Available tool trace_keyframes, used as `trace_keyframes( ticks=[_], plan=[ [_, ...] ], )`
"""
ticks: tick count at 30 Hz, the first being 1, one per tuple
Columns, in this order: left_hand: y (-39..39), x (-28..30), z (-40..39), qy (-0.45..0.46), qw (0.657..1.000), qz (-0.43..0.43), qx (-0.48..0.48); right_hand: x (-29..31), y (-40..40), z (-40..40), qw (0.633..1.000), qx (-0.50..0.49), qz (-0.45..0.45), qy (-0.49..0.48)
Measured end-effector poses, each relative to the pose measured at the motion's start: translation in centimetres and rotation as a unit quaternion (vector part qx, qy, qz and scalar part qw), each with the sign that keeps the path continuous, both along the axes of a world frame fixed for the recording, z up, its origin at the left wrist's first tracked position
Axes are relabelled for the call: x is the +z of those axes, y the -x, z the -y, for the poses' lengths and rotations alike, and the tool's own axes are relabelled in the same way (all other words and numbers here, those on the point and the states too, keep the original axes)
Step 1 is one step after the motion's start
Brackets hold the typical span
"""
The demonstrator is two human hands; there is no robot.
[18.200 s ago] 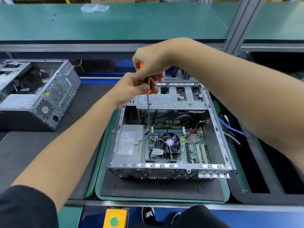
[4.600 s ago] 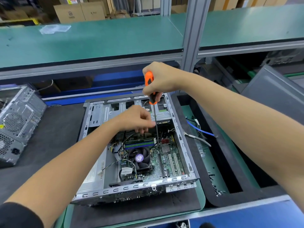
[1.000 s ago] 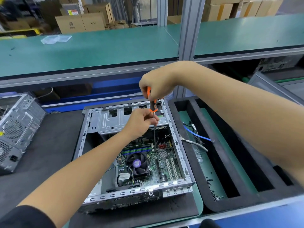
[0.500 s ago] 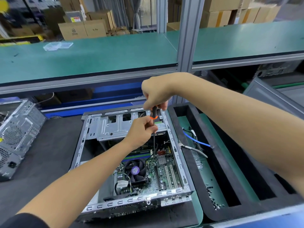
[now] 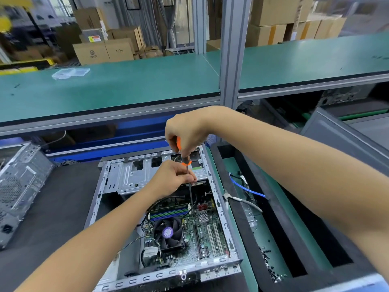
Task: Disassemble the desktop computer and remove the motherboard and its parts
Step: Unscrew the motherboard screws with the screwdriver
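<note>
An open desktop case (image 5: 220,209) lies on its side in front of me, its green motherboard (image 5: 207,234) exposed with a black CPU fan (image 5: 168,232) and RAM sticks (image 5: 168,210). My right hand (image 5: 185,131) grips the orange-and-black handle of a screwdriver (image 5: 185,160) held upright above the drive cage (image 5: 134,175). Its thin shaft runs down to the board near the RAM. My left hand (image 5: 172,180) pinches the shaft just under the handle.
A second computer case (image 5: 19,186) lies at the left on the dark mat. To the right, a black foam tray (image 5: 280,218) holds a blue cable (image 5: 246,187), a grey cable and several loose screws (image 5: 269,264). A green shelf (image 5: 126,85) crosses above, with a metal post (image 5: 233,49).
My view has tilted up, so case and hands sit lower in frame. Both hands stay on the screwdriver at the same spot; more of the orange handle shows under my right hand.
</note>
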State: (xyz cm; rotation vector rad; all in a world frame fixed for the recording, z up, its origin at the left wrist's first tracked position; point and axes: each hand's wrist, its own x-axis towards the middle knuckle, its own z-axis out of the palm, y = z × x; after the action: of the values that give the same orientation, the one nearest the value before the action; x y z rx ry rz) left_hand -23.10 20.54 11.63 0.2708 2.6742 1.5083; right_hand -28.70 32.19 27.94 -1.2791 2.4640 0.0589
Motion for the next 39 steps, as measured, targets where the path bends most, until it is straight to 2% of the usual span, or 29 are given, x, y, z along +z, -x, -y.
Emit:
trace_keyframes(
  ticks=[5, 10, 14, 19, 24, 29, 33, 39],
  plan=[
    [0.2, -0.6, 0.0, -0.017, 0.999, -0.01, 0.035, 0.1, -0.2, 0.0, 0.997, -0.046, -0.01, 0.054],
    [0.2, -0.8, -0.8, -0.033, 0.998, -0.019, 0.044, 0.3, -0.4, 0.1, 0.992, -0.119, -0.047, -0.005],
    [0.2, -1.2, -1.1, -0.052, 0.997, -0.016, 0.049, 0.7, -0.3, -0.2, 0.993, -0.114, -0.026, -0.016],
    [0.1, -1.2, -0.6, -0.042, 0.997, -0.034, 0.054, 0.8, -0.2, -0.5, 0.999, -0.033, -0.021, 0.001],
    [-0.5, -1.3, -0.2, -0.028, 0.997, -0.048, 0.056, 0.8, -0.1, -0.4, 1.0, 0.017, 0.009, -0.005],
    [-0.6, -1.1, -0.3, 0.003, 0.997, -0.046, 0.056, 0.8, -0.3, -0.4, 0.991, -0.076, 0.111, 0.017],
    [-0.7, -1.1, -0.3, 0.025, 0.996, -0.049, 0.066, 0.8, -0.6, 0.0, 0.99, -0.133, 0.047, -0.003],
    [-0.7, -1.0, -0.1, 0.024, 0.997, -0.037, 0.061, 0.3, -0.7, 0.5, 0.999, -0.042, -0.018, -0.008]
  ],
)
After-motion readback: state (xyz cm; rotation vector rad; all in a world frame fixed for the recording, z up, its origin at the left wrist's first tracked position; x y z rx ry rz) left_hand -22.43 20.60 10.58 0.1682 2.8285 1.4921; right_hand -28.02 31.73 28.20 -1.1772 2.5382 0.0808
